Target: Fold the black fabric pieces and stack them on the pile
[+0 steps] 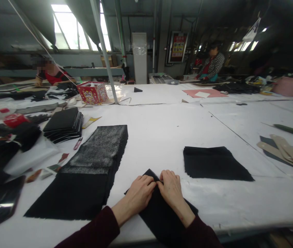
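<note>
Lower centre of frame: left hand [139,191] and right hand [171,188] rest side by side on a black fabric piece [161,213], fingertips pinching its far corner. White table [161,137] beneath. Left of the hands: tall stack of black fabric [89,172] (top layer greyish, speckled). Right of centre: lower black stack [213,163]. Far right edge: tan insole-shaped pieces [288,155]. Upper left: red patterned box [92,92]; two seated people in the background

Dark maroon long sleeves [94,229], bare hands [139,193]
</note>
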The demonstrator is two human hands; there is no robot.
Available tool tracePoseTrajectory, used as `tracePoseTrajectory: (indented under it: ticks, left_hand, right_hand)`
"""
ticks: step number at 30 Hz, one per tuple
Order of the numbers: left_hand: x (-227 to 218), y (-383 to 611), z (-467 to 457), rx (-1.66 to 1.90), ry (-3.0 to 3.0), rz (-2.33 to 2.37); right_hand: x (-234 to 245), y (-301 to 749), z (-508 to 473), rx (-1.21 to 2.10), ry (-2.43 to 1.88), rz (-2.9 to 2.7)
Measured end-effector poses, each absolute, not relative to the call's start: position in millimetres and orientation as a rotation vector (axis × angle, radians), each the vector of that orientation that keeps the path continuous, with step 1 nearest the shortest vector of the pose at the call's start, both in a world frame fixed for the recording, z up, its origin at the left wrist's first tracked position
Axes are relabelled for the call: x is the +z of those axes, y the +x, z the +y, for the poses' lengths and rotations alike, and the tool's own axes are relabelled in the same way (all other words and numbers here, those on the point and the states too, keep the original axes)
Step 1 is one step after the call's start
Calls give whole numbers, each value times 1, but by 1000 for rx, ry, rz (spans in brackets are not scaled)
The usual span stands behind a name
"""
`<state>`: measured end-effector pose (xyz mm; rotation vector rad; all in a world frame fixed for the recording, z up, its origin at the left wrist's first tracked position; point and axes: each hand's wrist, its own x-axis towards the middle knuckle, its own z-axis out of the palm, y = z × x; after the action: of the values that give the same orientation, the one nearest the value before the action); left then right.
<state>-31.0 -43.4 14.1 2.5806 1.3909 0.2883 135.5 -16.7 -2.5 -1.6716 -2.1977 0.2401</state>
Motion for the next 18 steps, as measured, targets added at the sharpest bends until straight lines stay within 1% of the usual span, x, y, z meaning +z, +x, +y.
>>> tracePoseTrajectory:
  ticks: [4,8,10,14,18]
  left_hand:
    - [9,-32,-39,350,2574,1432]
    - [6,-35,-36,403,2557,1436]
    - [4,-37,-36,435,2545,1464]
    - [-1,-39,-34,484,2509,1578]
    - [-7,-41,-30,493,2499,1635]
  right_hand:
    - [-5,129,-11,338,-1686,-2118]
    - [-14,128,-5,319,-1598,-2124]
    - [-21,128,-6,265,-1513,-2136]
    - [-35,128,-11,57,-1345,-2155]
    - [-39,127,-13,-95,-1274,-2206]
